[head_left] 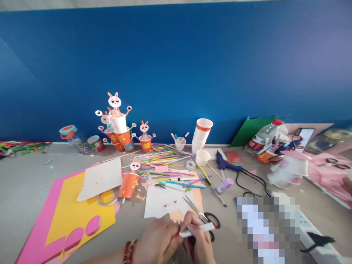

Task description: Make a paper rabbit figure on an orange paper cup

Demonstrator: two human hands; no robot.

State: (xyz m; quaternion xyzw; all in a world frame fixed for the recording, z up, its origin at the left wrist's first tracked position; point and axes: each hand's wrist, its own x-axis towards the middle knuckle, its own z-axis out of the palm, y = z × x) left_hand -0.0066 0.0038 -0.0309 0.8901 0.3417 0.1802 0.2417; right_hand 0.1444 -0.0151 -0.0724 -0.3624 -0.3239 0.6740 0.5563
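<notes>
Low in the middle of the view, my two hands meet over the table's near side. My right hand (198,240) grips a white marker (196,230) with a red end, lying nearly level and pointing right. My left hand (156,238), with red bead bracelets at the wrist, is closed with its fingertips at the marker's left end, where a bit of red shows. Black-handled scissors (202,214) lie partly open just beyond my right hand. A white paper sheet (154,205), with two small pieces bearing red hearts (165,206), lies ahead of my hands.
Left are yellow card (66,201) with round holes and an orange rabbit cup (128,186). Behind stand stacked rabbit cups (121,137), scattered coloured sticks (162,156) and tall white cups (200,137). A blue glue gun (228,163) trails its cord right; another person's hand (348,185) shows there.
</notes>
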